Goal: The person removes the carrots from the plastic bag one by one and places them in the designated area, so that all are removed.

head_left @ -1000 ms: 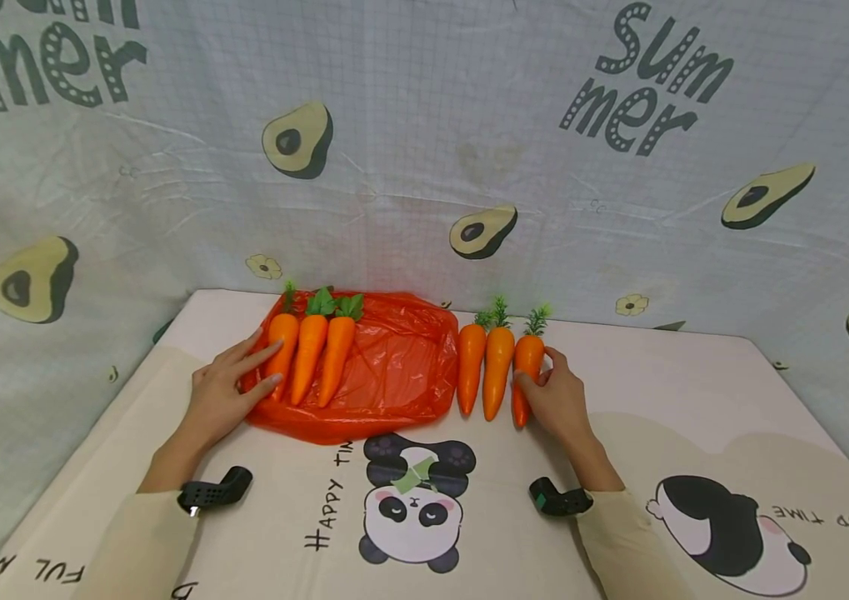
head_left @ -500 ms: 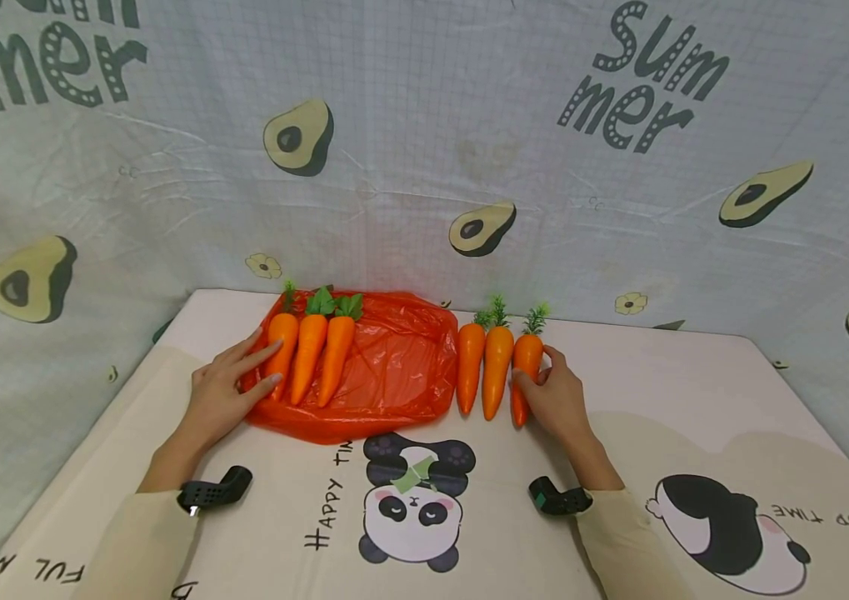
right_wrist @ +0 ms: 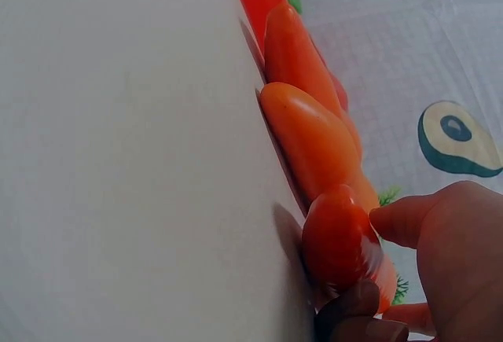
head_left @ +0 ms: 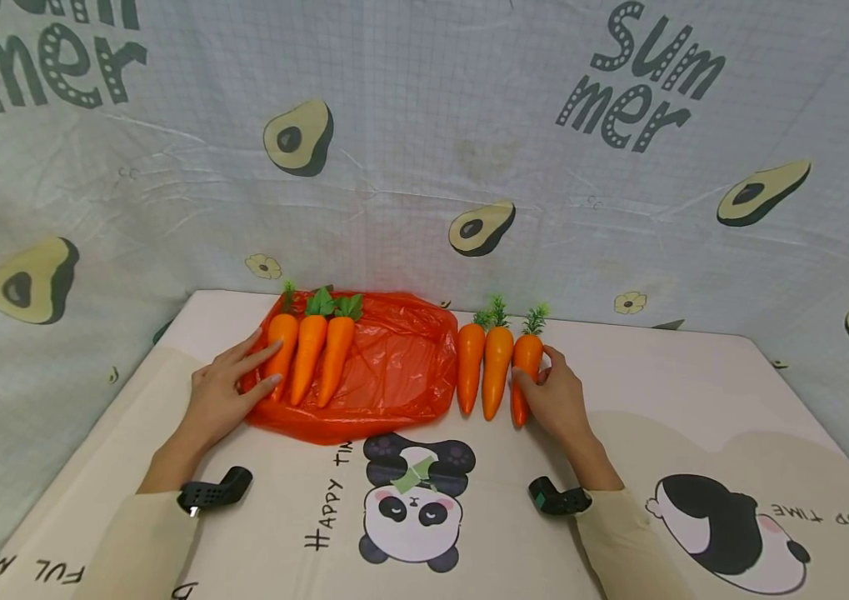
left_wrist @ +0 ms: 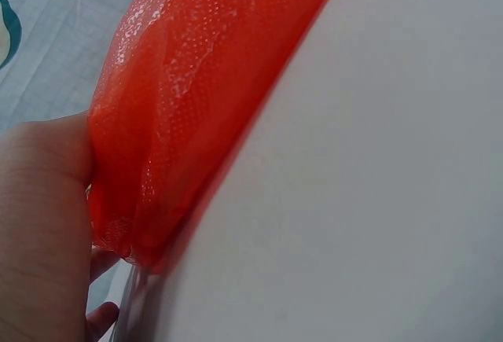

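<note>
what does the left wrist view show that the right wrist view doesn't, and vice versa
Only the left wrist view shows the left hand, touching the red bag. Only the right wrist view shows the right hand, pinching the end carrot, with more carrots alongside. Both share the pale tabletop, backdrop cloth and, it seems, some of the bag.

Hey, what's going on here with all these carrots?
A person is handling carrots with bare hands. The right hand grips the rightmost carrot on the table, beside two others. The left hand is at the left edge of a red plastic bag, fingertips over the leftmost carrot. Three carrots lie on the bag.
</note>
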Available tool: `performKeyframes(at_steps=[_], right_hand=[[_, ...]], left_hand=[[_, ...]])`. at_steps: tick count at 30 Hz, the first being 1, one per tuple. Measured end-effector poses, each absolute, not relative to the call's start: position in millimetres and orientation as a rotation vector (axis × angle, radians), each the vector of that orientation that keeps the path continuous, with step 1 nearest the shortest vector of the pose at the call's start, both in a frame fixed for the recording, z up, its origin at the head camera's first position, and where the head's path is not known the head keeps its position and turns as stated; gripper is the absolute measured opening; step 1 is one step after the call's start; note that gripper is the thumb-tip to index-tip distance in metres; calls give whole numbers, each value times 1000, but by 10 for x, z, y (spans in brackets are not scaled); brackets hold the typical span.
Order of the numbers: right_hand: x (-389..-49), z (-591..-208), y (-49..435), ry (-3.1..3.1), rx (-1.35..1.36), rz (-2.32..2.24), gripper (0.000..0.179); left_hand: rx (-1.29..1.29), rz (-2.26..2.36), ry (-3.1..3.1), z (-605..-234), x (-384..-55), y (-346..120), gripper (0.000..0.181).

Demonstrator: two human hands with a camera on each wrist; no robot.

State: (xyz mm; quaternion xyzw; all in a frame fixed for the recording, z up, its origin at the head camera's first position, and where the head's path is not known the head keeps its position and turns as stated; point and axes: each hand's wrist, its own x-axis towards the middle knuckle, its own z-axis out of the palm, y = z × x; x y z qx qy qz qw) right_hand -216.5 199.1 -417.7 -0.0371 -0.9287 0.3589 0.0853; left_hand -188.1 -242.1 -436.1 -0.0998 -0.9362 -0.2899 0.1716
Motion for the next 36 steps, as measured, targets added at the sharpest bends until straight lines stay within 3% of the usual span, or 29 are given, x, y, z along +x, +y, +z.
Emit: performKeyframes(at_steps=[36], right_hand=[[-2167,-4050,2020,-2746,-149,1104,69]], left_hand=[[-272,-822,-2682,-4299,-1839,-2404,55]])
